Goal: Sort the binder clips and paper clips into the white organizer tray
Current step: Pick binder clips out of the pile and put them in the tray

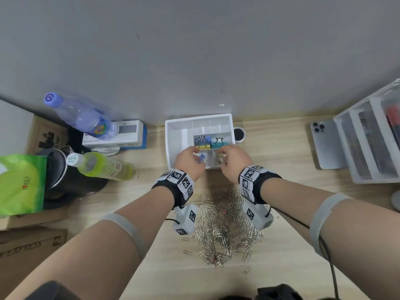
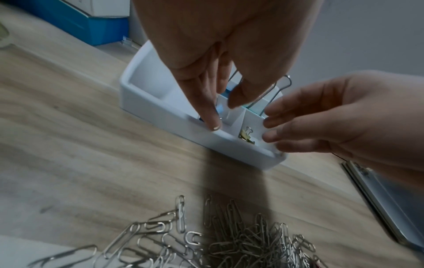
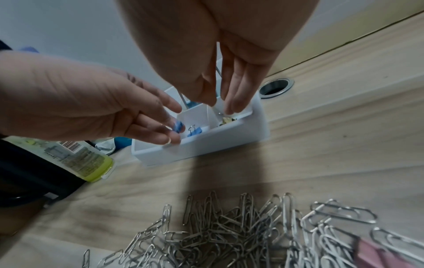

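Left hand (image 1: 188, 161): held over the near-left compartment of the white organizer tray (image 1: 171, 146); a small blue binder clip (image 3: 178, 126) is seen at its fingertips (image 3: 171, 140), which are extended downward. Whether the clip is pinched or already released cannot be told.
Right hand (image 1: 232, 161): held over the near-right compartment, fingers straight and pointing down, close together; nothing is seen held.
Tray: set on the wooden desk (image 1: 281, 152) against the wall. A second small blue binder clip (image 3: 194, 131) is lying in the near-left compartment; small gold binder clips (image 2: 247, 136) are lying in the near-right one.
Middle compartments: large binder clips are stood with handles up, a blue one (image 1: 202, 139) over a yellow one (image 1: 204, 147), and a teal one (image 1: 219, 144) in the compartment beside them.
Paper clips (image 1: 225, 226): piled loose on the desk, near the person, below both wrists.
Surroundings: a phone (image 1: 324, 144) is lying face down at the right beside a drawer unit (image 1: 368, 139); bottles (image 1: 101, 165) and a green bag (image 1: 21, 182) are at the left.
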Demonstrator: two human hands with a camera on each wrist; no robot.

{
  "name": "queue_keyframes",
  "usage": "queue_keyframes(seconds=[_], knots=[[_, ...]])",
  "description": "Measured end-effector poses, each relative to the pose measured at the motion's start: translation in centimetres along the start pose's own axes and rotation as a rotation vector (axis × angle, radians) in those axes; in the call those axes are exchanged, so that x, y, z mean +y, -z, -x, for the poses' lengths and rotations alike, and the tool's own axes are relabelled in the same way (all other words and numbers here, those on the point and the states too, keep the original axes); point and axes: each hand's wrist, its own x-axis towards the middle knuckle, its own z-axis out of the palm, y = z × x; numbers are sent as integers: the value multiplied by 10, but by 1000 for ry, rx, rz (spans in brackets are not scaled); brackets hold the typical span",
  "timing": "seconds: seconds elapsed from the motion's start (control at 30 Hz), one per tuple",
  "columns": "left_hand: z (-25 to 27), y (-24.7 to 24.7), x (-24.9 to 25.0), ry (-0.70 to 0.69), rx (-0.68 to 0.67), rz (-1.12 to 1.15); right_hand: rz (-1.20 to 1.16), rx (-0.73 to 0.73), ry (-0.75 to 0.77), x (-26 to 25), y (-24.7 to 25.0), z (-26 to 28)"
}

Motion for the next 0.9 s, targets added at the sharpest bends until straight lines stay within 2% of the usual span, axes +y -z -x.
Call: queue_keyframes(seconds=[0.1,0.27,0.47,0.6,0.77,0.9], knots=[[3,4,-3,14,-9,32,12,7,-16,6,9,10],[24,11,-1,-64,13,-42,20,3,-27,17,24,29],[62,9,-18,-23,-212,-229,52,-114,-102,38,22,61],[86,0,-36,28,-327,-357,170,-178,-155,59,8,84],[109,-19,-49,-12,-336,-388,203,-295,-161,79,-11,111],[120,-39,-53,-85,-337,-334,201,-251,-148,88,-30,125]])
